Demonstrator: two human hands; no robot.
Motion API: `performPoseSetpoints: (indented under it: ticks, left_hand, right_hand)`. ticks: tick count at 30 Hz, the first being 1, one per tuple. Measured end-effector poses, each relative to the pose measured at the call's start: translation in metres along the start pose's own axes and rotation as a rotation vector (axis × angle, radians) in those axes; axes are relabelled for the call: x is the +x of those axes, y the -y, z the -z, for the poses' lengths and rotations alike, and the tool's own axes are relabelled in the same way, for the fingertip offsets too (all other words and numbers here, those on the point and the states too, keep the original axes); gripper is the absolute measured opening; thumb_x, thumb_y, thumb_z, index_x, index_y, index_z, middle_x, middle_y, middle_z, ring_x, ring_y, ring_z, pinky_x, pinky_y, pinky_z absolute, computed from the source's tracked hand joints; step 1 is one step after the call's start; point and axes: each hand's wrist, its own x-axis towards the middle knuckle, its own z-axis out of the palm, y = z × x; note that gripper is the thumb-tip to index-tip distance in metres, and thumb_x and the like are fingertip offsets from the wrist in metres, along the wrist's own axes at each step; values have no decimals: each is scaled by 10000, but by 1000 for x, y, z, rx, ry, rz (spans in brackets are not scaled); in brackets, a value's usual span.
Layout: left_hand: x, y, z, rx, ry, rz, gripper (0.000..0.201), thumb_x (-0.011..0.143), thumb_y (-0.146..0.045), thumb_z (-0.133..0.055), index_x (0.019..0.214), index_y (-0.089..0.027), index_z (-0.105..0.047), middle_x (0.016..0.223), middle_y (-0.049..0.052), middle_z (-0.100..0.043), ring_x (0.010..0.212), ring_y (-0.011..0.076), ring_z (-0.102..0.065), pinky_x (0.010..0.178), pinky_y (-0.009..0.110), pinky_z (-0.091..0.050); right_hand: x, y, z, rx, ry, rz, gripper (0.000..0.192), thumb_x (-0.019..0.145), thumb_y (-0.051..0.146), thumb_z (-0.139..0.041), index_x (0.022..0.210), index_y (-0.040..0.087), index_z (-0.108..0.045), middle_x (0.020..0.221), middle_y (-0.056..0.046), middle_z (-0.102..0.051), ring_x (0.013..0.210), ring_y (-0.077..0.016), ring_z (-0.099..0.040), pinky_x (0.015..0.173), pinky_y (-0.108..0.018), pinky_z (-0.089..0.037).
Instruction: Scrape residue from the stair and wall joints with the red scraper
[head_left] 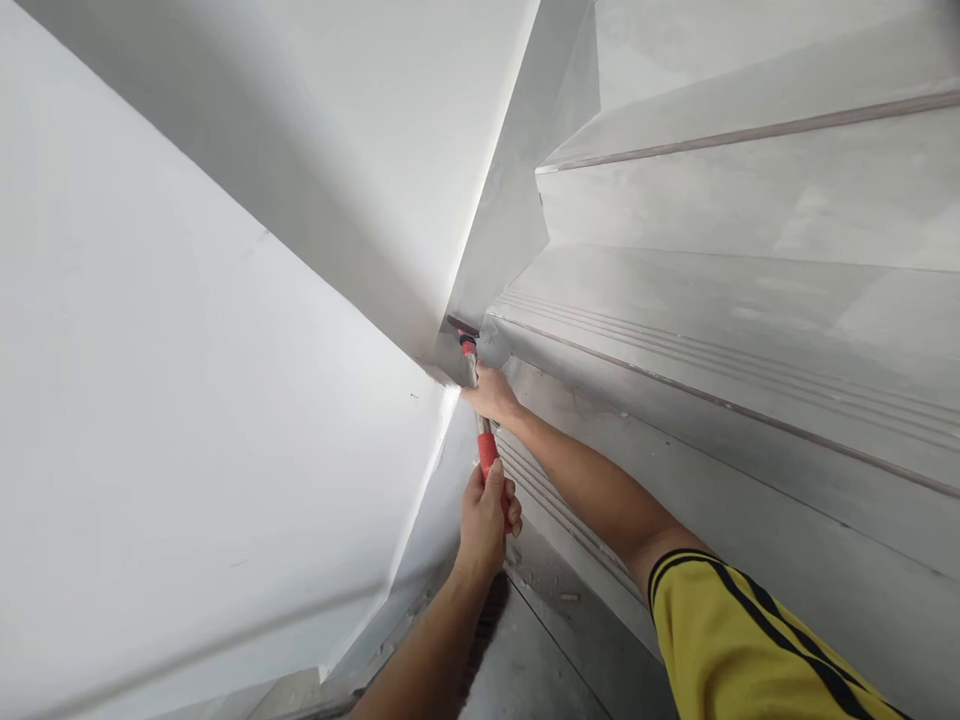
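Both my hands are on a scraper (pixel 482 424) with a metal shaft, a red grip and a dark, flat crosswise head. My left hand (pixel 486 512), lower in the view, is wrapped round the red grip. Further up, my right hand (pixel 491 393) closes round the metal shaft just below the head. The scraper's head is at the grey skirting strip (pixel 501 230), close to the wall corner beside the stairs; whether its edge touches the surface I cannot tell.
Grey stone stairs (pixel 720 330) with grooved treads rise on the right. A white wall (pixel 187 400) stands close on the left, its corner near my right hand. Small debris (pixel 570 597) lies on the dusty floor below.
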Motion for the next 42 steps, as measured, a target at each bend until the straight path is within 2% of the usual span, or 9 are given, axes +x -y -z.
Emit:
performPoseSetpoints:
  ticks: [4, 9, 13, 18, 23, 29, 36, 42]
  left_hand:
    - [0, -2, 1, 25, 50, -24, 348, 796, -522, -560, 803, -206, -417, 637, -67, -450, 394, 38, -361, 320, 172, -278]
    - [-1, 6, 4, 15, 5, -21, 348, 805, -532, -542, 911, -216, -444, 616, -80, -422, 383, 45, -355, 312, 175, -278]
    - [0, 11, 7, 13, 48, -35, 349, 802, -528, -550, 930, -217, -452, 621, -80, -427, 383, 43, -351, 315, 173, -284]
    - [0, 15, 10, 8, 13, -18, 366, 799, -537, -551, 956, -221, -452, 618, -83, -421, 381, 43, -354, 316, 170, -279]
    - [4, 13, 12, 0, 68, -45, 364, 803, -536, -546, 958, -218, -459, 623, -80, -425, 381, 38, -347, 320, 168, -276]
    - [6, 19, 16, 19, 25, -35, 382, 797, -553, -546, 980, -230, -454, 613, -84, -419, 381, 45, -350, 314, 168, -273]
    - [9, 24, 21, 54, 30, -28, 427, 791, -578, -539, 1016, -224, -462, 612, -83, -413, 379, 45, -341, 317, 176, -274]
    - [13, 31, 24, 57, 22, -23, 433, 790, -598, -524, 1004, -226, -463, 597, -88, -411, 373, 45, -338, 323, 176, -277]
  right_hand:
    - [1, 1, 2, 21, -43, -18, 427, 749, 259, -491, 1154, 124, -479, 913, -112, -637, 920, -256, -610, 767, -315, -458]
    - [-3, 0, -4, 8, -16, 14, 437, 738, 262, -508, 1149, 117, -477, 875, -111, -636, 899, -259, -614, 770, -324, -460]
    - [-3, -3, -7, 7, -37, 10, 462, 748, 260, -491, 1183, 110, -450, 874, -114, -639, 885, -265, -618, 759, -328, -467]
    - [-6, -2, -10, -25, -22, 12, 459, 760, 270, -494, 1194, 127, -449, 870, -99, -649, 900, -257, -619, 781, -312, -462]
    - [-5, 0, -7, -30, -54, -3, 499, 770, 263, -489, 1240, 109, -425, 898, -105, -652, 898, -246, -620, 771, -292, -459]
    - [-9, 2, -9, -30, -28, 12, 506, 776, 261, -489, 1256, 110, -434, 863, -93, -657, 877, -243, -623, 756, -284, -457]
    - [-9, -2, -17, -41, -41, 2, 649, 793, 270, -475, 1389, 70, -313, 916, -109, -661, 916, -239, -614, 784, -279, -451]
    - [-8, -8, -26, -60, -29, 24, 684, 801, 264, -460, 1419, 39, -271, 914, -122, -664, 914, -237, -613, 791, -282, -449]
